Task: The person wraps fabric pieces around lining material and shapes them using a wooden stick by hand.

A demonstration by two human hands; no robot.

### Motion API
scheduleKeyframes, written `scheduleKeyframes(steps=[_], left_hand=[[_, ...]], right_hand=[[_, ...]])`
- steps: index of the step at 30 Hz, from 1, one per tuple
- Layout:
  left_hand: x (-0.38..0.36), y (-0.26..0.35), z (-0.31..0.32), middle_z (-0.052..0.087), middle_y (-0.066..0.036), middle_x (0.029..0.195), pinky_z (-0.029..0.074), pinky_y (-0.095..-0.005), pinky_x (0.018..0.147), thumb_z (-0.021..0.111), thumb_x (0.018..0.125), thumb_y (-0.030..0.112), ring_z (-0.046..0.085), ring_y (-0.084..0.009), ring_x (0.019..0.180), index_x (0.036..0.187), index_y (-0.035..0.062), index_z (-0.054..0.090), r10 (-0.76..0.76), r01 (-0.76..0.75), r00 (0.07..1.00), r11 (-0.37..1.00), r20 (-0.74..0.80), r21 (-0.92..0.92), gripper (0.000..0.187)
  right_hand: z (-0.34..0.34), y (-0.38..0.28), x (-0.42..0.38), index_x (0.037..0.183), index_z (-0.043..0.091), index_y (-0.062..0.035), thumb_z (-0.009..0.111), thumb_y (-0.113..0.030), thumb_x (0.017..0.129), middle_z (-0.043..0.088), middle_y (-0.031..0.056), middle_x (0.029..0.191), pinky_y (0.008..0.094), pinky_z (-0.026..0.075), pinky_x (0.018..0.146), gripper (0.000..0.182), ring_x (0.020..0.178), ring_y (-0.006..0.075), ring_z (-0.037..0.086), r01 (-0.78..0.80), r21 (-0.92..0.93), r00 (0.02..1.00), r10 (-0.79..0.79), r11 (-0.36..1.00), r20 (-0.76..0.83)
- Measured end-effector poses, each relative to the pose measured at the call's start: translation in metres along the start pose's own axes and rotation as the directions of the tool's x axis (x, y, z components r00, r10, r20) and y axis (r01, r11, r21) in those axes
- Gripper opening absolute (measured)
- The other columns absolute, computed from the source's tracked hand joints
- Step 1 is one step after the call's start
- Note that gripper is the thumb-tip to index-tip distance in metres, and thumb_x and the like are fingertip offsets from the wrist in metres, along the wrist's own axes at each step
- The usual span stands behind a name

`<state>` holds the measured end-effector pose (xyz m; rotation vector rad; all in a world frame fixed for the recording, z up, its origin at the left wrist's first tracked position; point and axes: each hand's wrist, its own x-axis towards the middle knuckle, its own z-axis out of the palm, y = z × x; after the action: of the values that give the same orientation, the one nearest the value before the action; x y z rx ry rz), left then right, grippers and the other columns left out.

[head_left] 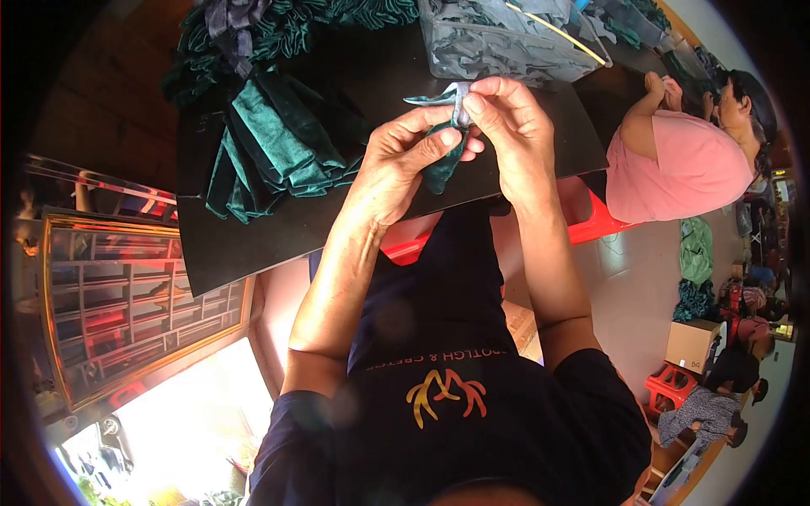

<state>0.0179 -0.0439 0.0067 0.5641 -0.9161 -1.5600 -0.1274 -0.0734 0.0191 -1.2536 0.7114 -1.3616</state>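
Observation:
In front of me, above the dark table point(245, 253), I hold a small green velvet fabric piece point(437, 175) with both hands. A greyish band point(459, 103) stands up at its middle, and a pointed tail sticks out to the left. My left hand point(413, 145) is closed, with its thumb pressing the piece from the near side. My right hand point(509, 118) pinches the top of the greyish band between thumb and fingers. Fingers hide part of the piece. To the left lies a stack of larger green velvet pieces point(283, 126).
A clear plastic bin point(515, 55) of greyish fabric pieces stands at the back, a yellow stick point(557, 32) across it. Gathered green fabric point(337, 15) is piled at back left. A person in pink point(679, 164) sits to the right. Red stools point(671, 384) stand around.

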Motion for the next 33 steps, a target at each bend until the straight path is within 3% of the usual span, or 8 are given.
scheduleKeyframes(steps=[12,15,18,20,23,27,30,33], left_hand=[[0.003,-0.017,-0.006,0.063,-0.003,0.079,0.043,-0.0217,0.057,0.059,0.095,0.019,0.054,-0.0067,0.065,0.098,0.0007,0.064,0.172,-0.163,0.981,0.981,-0.089,0.101,0.019],[0.003,-0.017,-0.006,0.063,-0.004,0.082,0.045,-0.0222,0.058,0.057,0.096,0.020,0.056,-0.0078,0.067,0.103,0.0001,0.064,0.167,-0.161,0.980,0.985,-0.111,0.064,0.022],[-0.001,-0.015,-0.001,0.063,-0.004,0.086,0.047,-0.0232,0.061,0.055,0.096,0.018,0.058,-0.0090,0.071,0.109,-0.0011,0.063,0.162,-0.154,0.977,0.986,-0.140,0.068,0.024],[-0.003,-0.010,0.004,0.060,-0.002,0.086,0.050,-0.0231,0.061,0.055,0.096,0.013,0.056,-0.0066,0.071,0.110,-0.0030,0.062,0.147,-0.130,0.975,0.986,-0.166,0.108,0.023],[-0.005,-0.012,0.008,0.056,-0.002,0.093,0.050,-0.0233,0.061,0.057,0.093,0.006,0.055,-0.0063,0.073,0.114,-0.0055,0.060,0.225,-0.184,0.963,0.950,-0.146,0.251,0.024],[-0.008,-0.007,0.006,0.052,-0.005,0.095,0.052,-0.0239,0.070,0.058,0.089,-0.001,0.061,-0.0104,0.078,0.115,-0.0073,0.059,0.372,-0.300,0.928,0.752,-0.003,0.587,0.027],[-0.010,0.005,0.007,0.064,-0.003,0.087,0.048,-0.0235,0.074,0.058,0.091,0.006,0.060,-0.0114,0.077,0.116,0.0009,0.061,0.159,-0.110,0.984,0.896,-0.079,0.430,0.026],[-0.001,0.005,-0.010,0.062,-0.007,0.086,0.052,-0.0262,0.069,0.055,0.090,0.001,0.065,-0.0163,0.075,0.113,-0.0033,0.060,0.054,-0.049,0.998,0.986,-0.023,0.156,0.024]], right_hand=[[0.006,0.003,-0.005,0.101,0.059,0.0005,0.065,-0.006,0.089,0.064,0.0080,0.097,0.0250,0.053,0.065,0.015,0.079,0.0120,0.062,0.266,-0.220,0.963,-0.270,0.939,0.011],[0.008,-0.001,-0.011,0.098,0.063,-0.0019,0.069,-0.004,0.084,0.060,0.0062,0.095,0.0251,0.052,0.064,0.015,0.078,0.0127,0.063,0.496,-0.539,0.849,-0.511,0.681,0.135],[0.015,0.004,-0.014,0.096,0.067,-0.0058,0.073,-0.004,0.080,0.059,0.0058,0.093,0.0254,0.050,0.058,0.017,0.075,0.0119,0.062,0.512,-0.635,0.802,-0.587,0.578,0.112],[0.013,0.004,-0.016,0.095,0.067,-0.0056,0.072,-0.004,0.080,0.059,0.0059,0.093,0.0261,0.051,0.057,0.016,0.076,0.0124,0.062,0.436,-0.653,0.848,-0.526,0.619,0.068],[0.012,0.004,-0.015,0.093,0.065,-0.0045,0.071,-0.004,0.081,0.060,0.0063,0.093,0.0272,0.052,0.055,0.014,0.073,0.0134,0.063,0.424,-0.719,0.837,-0.542,0.550,0.079],[0.007,0.002,-0.009,0.093,0.060,-0.0021,0.065,-0.006,0.087,0.061,0.0074,0.091,0.0275,0.052,0.055,0.009,0.069,0.0139,0.063,0.494,-0.763,0.791,-0.579,0.417,0.195],[0.003,-0.002,-0.011,0.096,0.057,-0.0002,0.060,-0.008,0.092,0.060,0.0070,0.089,0.0275,0.051,0.054,0.009,0.072,0.0129,0.062,0.191,-0.430,0.982,-0.178,0.882,0.070],[-0.001,-0.009,-0.010,0.099,0.056,0.0003,0.055,-0.015,0.097,0.055,0.0026,0.084,0.0239,0.047,0.060,0.016,0.073,0.0087,0.054,0.133,-0.372,0.983,-0.075,0.919,0.168]])
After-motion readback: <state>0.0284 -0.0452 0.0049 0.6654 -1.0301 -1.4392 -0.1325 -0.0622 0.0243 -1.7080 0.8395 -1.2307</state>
